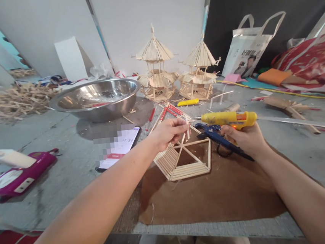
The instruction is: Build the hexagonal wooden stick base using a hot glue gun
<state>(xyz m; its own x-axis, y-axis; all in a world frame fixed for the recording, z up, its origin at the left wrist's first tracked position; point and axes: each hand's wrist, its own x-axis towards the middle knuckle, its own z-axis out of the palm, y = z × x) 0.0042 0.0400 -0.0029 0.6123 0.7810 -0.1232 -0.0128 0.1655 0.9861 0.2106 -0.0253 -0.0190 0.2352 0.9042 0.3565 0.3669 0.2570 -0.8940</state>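
My left hand (171, 132) is closed in a pinch on a short wooden stick (187, 122), held above a six-sided frame of wooden sticks (191, 170). Rows of sticks fill its left and front sections, while spokes meet near its middle. In my right hand (243, 137) is a yellow glue gun (227, 119), a clear glue stick trailing from its back. The gun's metal nozzle points left, close to the pinched stick. A dark blue tool (224, 141) lies just below the gun. Brown board (210, 201) lies under the frame.
Two pagoda models (157, 80) of sticks stand at the back. A steel bowl (103, 108) sits left of them, near a pile of sticks (19, 99). A phone (124, 145), purple power strip (23, 173), yellow cutter (188, 102) and white bag (243, 49) are also about.
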